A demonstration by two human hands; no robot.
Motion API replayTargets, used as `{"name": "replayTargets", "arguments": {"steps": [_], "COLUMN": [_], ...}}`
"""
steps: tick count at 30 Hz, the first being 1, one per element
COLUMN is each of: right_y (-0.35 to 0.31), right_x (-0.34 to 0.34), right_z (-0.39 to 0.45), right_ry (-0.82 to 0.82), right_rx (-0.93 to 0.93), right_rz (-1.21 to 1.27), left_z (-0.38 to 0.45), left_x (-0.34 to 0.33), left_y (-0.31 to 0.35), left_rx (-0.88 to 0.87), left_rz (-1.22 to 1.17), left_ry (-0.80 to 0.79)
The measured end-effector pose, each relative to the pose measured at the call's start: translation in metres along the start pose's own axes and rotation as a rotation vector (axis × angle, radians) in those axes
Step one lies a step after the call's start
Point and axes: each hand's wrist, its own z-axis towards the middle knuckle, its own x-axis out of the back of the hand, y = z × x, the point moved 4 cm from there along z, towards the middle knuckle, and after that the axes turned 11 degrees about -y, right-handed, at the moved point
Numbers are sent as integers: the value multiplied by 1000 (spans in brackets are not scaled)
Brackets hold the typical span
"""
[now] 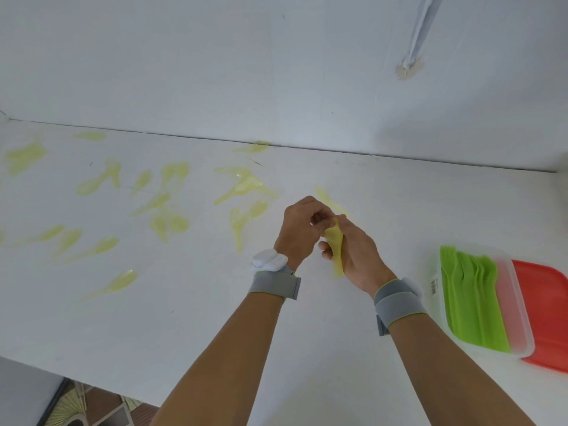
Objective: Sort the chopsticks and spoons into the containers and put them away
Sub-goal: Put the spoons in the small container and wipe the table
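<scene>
Both hands meet above the middle of the white table point(307, 348). My right hand point(359, 256) holds a small stack of pale yellow plastic spoons point(335, 244), handles pointing toward me. My left hand point(299, 229) pinches the top end of that stack with curled fingers. Several more yellow spoons point(242, 187) lie scattered over the left and middle of the table. At the right stands a clear container point(519, 339) holding several green spoons point(470, 290) laid side by side. No chopsticks are in view.
A red lid point(550, 312) lies beside or under the clear container at the right edge. The white wall point(215, 72) rises behind the table. The table's front edge point(92, 381) runs along the lower left, with floor below it.
</scene>
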Motion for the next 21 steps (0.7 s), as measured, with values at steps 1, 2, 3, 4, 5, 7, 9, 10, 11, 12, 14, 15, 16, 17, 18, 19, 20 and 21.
{"name": "replayTargets", "arguments": {"steps": [1, 2, 3, 4, 5, 7, 9, 10, 11, 12, 14, 15, 16, 17, 18, 19, 20, 21], "right_y": [-1, -3, -5, -4, -5, -9, -14, -17, -20, -21, -23, -24, -24, -25, -25, -25, -25, -26], "right_x": [-1, -2, -2, -2, 2, 13, 25, 30, 36, 40, 46, 48, 50, 51, 51, 53, 54, 56], "right_z": [-1, -1, 0, 1, 3, 8, 13, 15, 16, 17, 18, 18, 18, 18, 18, 18, 17, 16], "right_ry": [-17, -28, -22, -1, 39, 142, 234, 267, 297, 324, 352, 357, 357, 354, 354, 360, 369, 380], "right_rx": [-7, -14, -20, -26, -29, -28, -17, -9, -4, -6, -11, -11, -10, -10, -11, -13, -9, -1], "right_rz": [25, 49, 64, 68, 65, 52, 43, 44, 45, 48, 51, 54, 60, 63, 61, 54, 44, 34], "left_z": [2, 4, 6, 6, 8, 16, 28, 35, 44, 54, 71, 79, 85, 90, 92, 93, 92, 90], "left_x": [-1, -3, -5, -5, -6, -6, -3, -1, -1, -3, -6, -8, -10, -12, -13, -14, -14, -13], "left_y": [-2, -3, -3, -3, -4, -11, -21, -25, -28, -30, -35, -39, -43, -45, -47, -47, -46, -43], "left_rx": [-7, -8, -7, -14, -16, 49, 172, 222, 269, 320, 404, 433, 456, 477, 488, 494, 485, 461], "left_rz": [16, 35, 61, 86, 100, 85, 36, 30, 53, 95, 160, 181, 201, 214, 218, 210, 193, 167], "left_ry": [5, 9, 14, 20, 27, 77, 186, 226, 233, 221, 191, 175, 162, 153, 152, 157, 171, 187]}}
